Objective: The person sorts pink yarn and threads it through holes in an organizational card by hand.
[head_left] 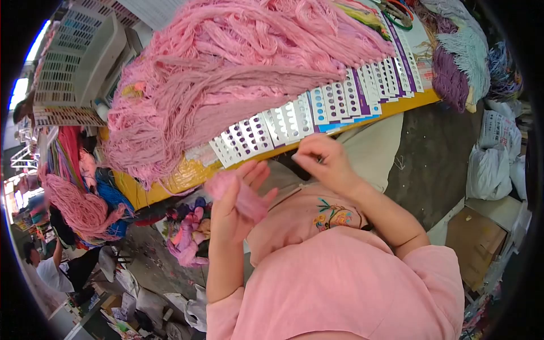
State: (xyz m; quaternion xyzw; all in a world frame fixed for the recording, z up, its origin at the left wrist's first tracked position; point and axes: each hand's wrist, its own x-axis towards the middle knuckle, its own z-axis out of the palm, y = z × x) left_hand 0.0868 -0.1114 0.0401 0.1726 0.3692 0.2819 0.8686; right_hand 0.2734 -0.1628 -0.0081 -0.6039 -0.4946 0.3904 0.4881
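Note:
A small bundle of pink thread [249,202] lies across the palm of my left hand [232,207], under the thumb, with the fingers half curled. Some of it looks blurred. To the right, my right hand [326,161] is apart from it, in front of the table edge. Its thumb and forefinger are pressed together; anything between them is too small to make out. Beyond both hands, long pink skeins of yarn [238,39] are heaped on the table, with a duller mauve-pink skein [221,93] on the near side. Their ends fan toward a row of punched cards [286,123].
The yellow table edge [170,184] runs just beyond my hands. Pink yarn [79,198] hangs at the left, and purple yarn [450,73] at the right. Colourful yarn scraps [190,232] lie below the table. White bags [490,173] and a cardboard box [476,243] stand on the right.

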